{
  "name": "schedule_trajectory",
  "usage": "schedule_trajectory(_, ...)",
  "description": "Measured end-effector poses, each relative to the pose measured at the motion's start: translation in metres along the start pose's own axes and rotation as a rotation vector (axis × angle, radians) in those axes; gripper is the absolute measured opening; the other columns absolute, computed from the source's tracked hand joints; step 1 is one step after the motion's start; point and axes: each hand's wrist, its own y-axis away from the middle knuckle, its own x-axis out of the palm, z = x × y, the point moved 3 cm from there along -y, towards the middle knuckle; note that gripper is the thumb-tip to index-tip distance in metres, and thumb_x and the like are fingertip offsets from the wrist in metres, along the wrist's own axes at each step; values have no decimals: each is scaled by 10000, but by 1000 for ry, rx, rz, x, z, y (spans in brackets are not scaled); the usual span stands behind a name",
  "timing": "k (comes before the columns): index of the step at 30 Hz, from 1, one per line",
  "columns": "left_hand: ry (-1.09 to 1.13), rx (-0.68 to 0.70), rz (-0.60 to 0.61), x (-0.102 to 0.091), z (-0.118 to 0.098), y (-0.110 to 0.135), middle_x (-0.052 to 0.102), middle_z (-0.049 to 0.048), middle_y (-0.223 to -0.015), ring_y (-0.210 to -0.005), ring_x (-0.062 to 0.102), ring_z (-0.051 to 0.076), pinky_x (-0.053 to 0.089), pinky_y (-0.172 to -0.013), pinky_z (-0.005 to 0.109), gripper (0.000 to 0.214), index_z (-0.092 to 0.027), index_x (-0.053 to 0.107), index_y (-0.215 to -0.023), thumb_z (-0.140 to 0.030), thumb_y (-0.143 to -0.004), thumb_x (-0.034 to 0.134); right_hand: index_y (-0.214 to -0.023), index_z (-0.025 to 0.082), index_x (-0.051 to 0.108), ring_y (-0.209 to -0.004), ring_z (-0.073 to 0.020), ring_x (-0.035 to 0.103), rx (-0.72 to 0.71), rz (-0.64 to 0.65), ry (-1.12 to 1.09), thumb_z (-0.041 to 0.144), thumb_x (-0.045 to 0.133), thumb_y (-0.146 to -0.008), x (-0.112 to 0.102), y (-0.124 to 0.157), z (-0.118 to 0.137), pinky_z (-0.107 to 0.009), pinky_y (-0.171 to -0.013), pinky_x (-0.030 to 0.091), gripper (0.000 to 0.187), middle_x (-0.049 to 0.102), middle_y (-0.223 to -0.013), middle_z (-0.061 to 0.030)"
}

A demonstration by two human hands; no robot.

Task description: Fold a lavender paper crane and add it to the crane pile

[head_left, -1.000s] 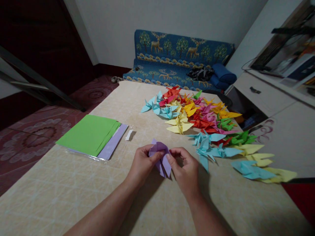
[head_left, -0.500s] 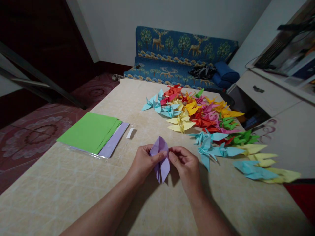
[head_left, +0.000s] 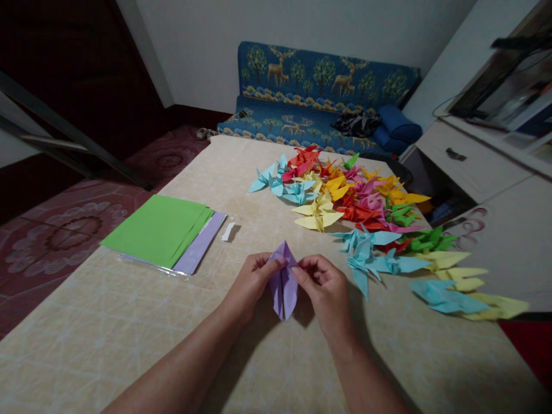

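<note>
A purple origami paper (head_left: 284, 290), folded into a narrow pointed diamond with a slit down its lower half, is held upright over the table between both hands. My left hand (head_left: 255, 283) pinches its left side, the thumb lying across the front near the middle. At the right edge, my right hand (head_left: 324, 286) grips it between thumb and forefinger, with the other fingers curled in. Right of the hands lie several folded paper cranes (head_left: 364, 256) in light blue, yellow, red, pink, orange and green.
To the left, green paper sheets (head_left: 153, 227) lie over a purple sheet (head_left: 200, 247) and clear plastic wrapping. A small white scrap (head_left: 228, 232) sits on the patterned tablecloth (head_left: 142, 339). Beyond the table stands a blue patterned sofa (head_left: 293, 109); a white cabinet (head_left: 504, 230) stands at right.
The purple paper's top has narrowed from a rounded flap to a sharp point. My left thumb has moved up slightly on it, and both hands still hold the paper.
</note>
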Motion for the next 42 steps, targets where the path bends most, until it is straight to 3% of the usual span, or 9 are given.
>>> schedule_trajectory(8,-21,-13,13,0,3,-1,514,-11,-483,-406,390,75,238,-427,212,402,-130,602,-591,-478,-773,686,-704,208,633,-601,-140,557,-27,9,3,350,700,-740,-1,-1,3,-225,-526,418,161,604,-651,17)
schedule_trajectory(14,-90,-36,49,1,4,0,479,-27,-489,-412,372,71,227,-423,205,412,-135,571,-607,-504,-766,662,-699,223,661,-603,-139,535,-7,85,-60,362,744,-721,-3,-2,-1,-235,-547,408,163,601,-651,28)
schedule_trajectory(19,-103,-51,41,2,3,1,449,-37,-492,-414,355,69,213,-419,201,392,-147,545,-618,-493,-767,651,-669,239,689,-621,-151,530,-25,140,-61,382,695,-782,-6,-3,3,-254,-574,407,183,599,-643,23)
schedule_trajectory(34,-311,38,48,-3,2,0,427,-28,-498,-436,335,69,188,-417,207,493,-137,588,-603,-592,-792,613,-601,229,701,-568,-140,520,-38,136,-2,312,765,-678,-5,-7,5,-252,-558,416,130,597,-568,30)
schedule_trajectory(39,-302,29,63,0,1,1,425,-30,-498,-430,325,67,192,-412,207,499,-141,575,-589,-594,-798,605,-602,228,686,-558,-143,522,-18,106,-32,394,693,-773,-8,-5,7,-251,-544,425,239,597,-567,20)
schedule_trajectory(42,-297,22,81,2,1,2,417,-35,-494,-429,312,65,185,-408,206,487,-140,575,-588,-579,-796,616,-676,232,717,-596,-158,570,23,98,-80,398,707,-764,-8,-5,5,-268,-584,470,188,655,-632,5)
